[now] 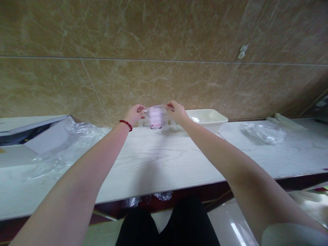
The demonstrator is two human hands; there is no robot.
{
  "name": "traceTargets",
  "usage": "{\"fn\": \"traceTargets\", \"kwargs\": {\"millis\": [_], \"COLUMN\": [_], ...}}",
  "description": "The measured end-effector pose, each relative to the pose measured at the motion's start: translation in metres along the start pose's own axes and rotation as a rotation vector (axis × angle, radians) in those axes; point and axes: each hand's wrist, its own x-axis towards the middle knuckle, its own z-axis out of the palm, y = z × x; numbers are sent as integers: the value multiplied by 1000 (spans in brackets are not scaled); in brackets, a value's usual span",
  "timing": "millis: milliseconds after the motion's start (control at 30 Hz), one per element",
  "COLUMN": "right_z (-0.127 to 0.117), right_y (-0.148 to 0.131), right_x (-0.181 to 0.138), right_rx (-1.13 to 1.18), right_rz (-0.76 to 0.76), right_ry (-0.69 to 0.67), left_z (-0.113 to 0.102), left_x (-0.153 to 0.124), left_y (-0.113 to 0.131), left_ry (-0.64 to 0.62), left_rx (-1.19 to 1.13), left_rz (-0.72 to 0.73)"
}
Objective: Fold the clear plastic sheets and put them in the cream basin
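Between my hands hangs a clear plastic bag (164,115), held up by its two sides above the white table. Inside it, or right behind its film, is a small pinkish-white item (155,116) with a dark and red lower edge; blur hides what it is. My left hand (135,114), with a red bead bracelet (126,125) at the wrist, pinches the bag's left side. Fingers of my right hand (176,111) are closed on its right upper corner. Just behind my right wrist stands a cream plastic tub (210,116) with some clear plastic in it.
On the left of the white table (164,167) lie an open white box (48,136) and crumpled clear plastic (87,140). Another heap of clear bags (265,133) is at the right. A brown marbled wall (164,82) rises along the back edge.
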Motion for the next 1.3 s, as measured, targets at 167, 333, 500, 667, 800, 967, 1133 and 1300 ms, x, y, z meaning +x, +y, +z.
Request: {"fn": "traceTargets", "kwargs": {"millis": [167, 333, 500, 667, 800, 967, 1133, 1300], "right_z": [3, 18, 38, 51, 48, 34, 39, 64], "right_y": [-2, 9, 20, 21, 15, 10, 24, 32], "right_x": [-39, -92, -148, -187, -204, -207, -182, -167], "right_rx": [56, 71, 46, 4, -83, -124, -87, -142], "right_rz": [-37, -72, -39, 21, 28, -24, 7, -41], "right_ry": [-61, -158, -264, -393, -460, -430, -350, -505], "left_z": [-1, -5, 7, 19, 17, 10, 23, 58], "left_x": [-29, -72, -111, -144, -160, -167, -160, -152], "left_y": [-20, -48, -84, -103, -103, -98, -75, -53], "left_ry": [-52, -142, -264, -316, -377, -477, -382, -328], "left_rx": [119, 368, 636, 737, 733, 593, 325, 297], "left_rz": [177, 365, 588, 585, 562, 504, 310, 219]}}
